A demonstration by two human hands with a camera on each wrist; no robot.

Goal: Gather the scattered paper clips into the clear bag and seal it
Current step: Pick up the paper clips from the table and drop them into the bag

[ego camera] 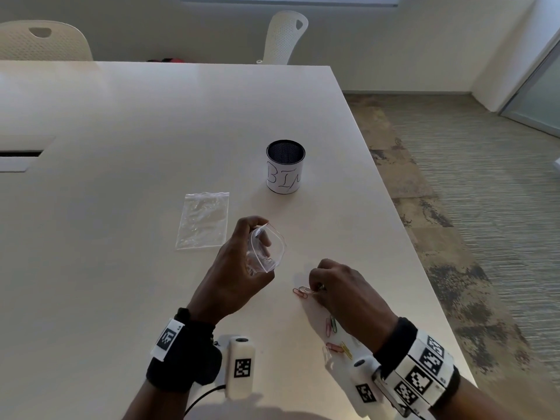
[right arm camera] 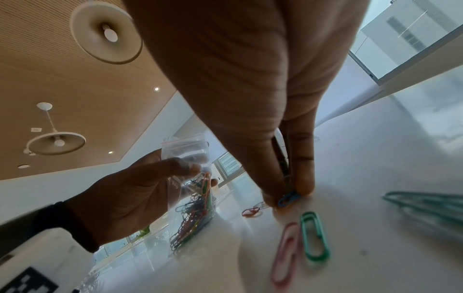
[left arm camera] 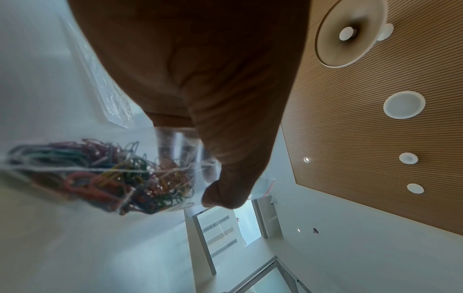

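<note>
- The clear bag is held above the white table, its mouth with the red zip strip pulled open and facing up and to the right; in the left wrist view its lower part is packed with a tangle of coloured paper clips.
- The left hand grips the bag, fingers curled round its upper part and the thumb against the near side, so the mouth stays spread.
- The right hand is down at the table just right of the bag, its thumb and fingertips pressed together on a blue clip that lies on the tabletop; further clips seem to be tucked between the fingers, though that part is dark and I cannot be sure.
- A red clip and a pale one lie on the table just left of those fingertips.
- A pink clip and a green clip lie side by side under the right wrist, and a few more, orange and yellow, lie nearer the table's front edge.
- A second clear bag lies flat on the table, behind and to the left of the held one.
- A black mesh cup with a white handwritten label stands upright farther back.
- Two pale chairs stand beyond the far edge of the table.
</note>
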